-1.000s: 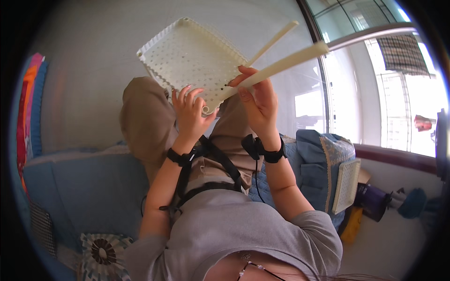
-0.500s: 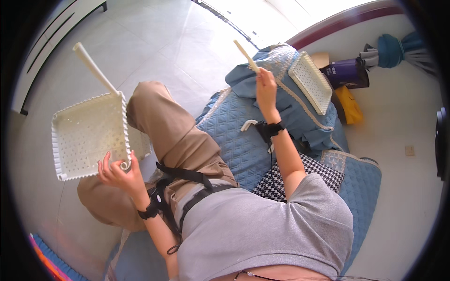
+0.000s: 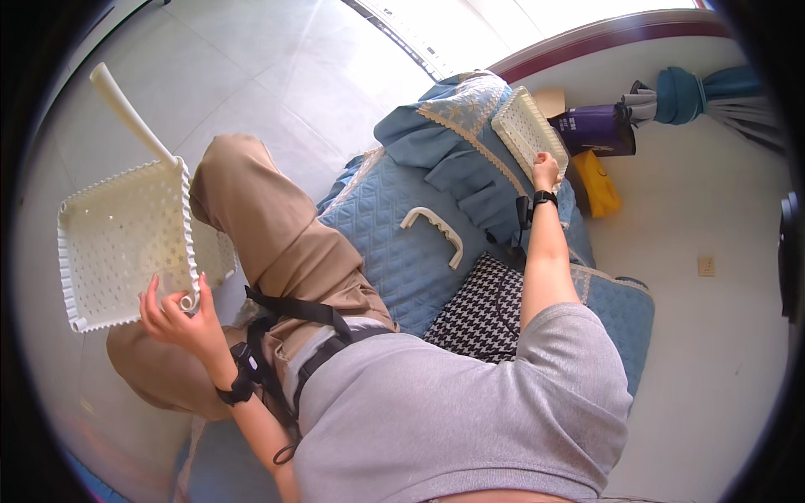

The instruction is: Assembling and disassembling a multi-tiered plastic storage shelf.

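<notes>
A white perforated plastic shelf tray point(image 3: 126, 243) with a scalloped rim is tilted over my left knee. My left hand point(image 3: 178, 318) grips its near right corner, thumb and fingers around a round socket. From the far right corner a white tube point(image 3: 132, 116) sticks out. My right hand point(image 3: 547, 172), arm stretched out, is closed over a second white tray point(image 3: 521, 126) lying on the blue cover. Whether it holds the tray's edge or something small is hidden. A curved white handle point(image 3: 438, 225) lies on the quilted cover between my knee and right arm.
The blue quilted cover point(image 3: 369, 226) has a houndstooth cushion point(image 3: 478, 306) on it. Beyond the second tray stand a purple bag point(image 3: 599, 130) and a yellow bag point(image 3: 597, 184) by the wall. A knotted curtain point(image 3: 683, 96) hangs there. Grey tiled floor point(image 3: 243, 67) spreads ahead.
My right hand has moved right and down from above the cover to the second tray; the pale stick it held no longer shows. The curved handle is uncovered. My left hand keeps its grip.
</notes>
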Motion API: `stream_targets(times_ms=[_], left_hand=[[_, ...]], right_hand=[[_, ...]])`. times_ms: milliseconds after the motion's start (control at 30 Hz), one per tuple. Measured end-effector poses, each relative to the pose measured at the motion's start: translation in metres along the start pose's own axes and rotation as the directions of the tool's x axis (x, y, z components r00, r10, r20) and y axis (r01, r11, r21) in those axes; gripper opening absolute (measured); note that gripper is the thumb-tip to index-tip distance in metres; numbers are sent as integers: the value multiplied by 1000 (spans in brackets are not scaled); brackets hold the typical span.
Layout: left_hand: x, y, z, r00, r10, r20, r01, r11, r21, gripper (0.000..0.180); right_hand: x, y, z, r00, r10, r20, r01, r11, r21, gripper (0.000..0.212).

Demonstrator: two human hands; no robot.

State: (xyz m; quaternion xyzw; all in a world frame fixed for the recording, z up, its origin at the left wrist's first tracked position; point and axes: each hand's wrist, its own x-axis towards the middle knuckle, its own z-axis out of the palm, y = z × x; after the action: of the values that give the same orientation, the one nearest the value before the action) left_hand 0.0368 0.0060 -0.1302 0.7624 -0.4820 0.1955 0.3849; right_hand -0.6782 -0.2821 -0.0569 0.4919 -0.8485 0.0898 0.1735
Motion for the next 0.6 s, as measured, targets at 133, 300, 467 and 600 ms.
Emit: stream_targets(times_ms=[133,300,467,600], left_hand=[[-1,-2,-2,1000,-4,13,4,1000,7,37],[-2,-4,-2,1000,4,15,-4,1000,-2,37],[0,0,-3,1000,6,17,-6,1000,-5,37],[-2,-2,-5,1000,-3,21,2,1000,18,37]], right_hand=[[1,-2,14,987,125,103,-131,989,61,24],[-9,-28,21,990,131,60,-136,987,86,31],[-18,-74,4,883,-414,-220,468,813,348,34],[-31,-102,-10,848,-502,-172,527,758,385,39]])
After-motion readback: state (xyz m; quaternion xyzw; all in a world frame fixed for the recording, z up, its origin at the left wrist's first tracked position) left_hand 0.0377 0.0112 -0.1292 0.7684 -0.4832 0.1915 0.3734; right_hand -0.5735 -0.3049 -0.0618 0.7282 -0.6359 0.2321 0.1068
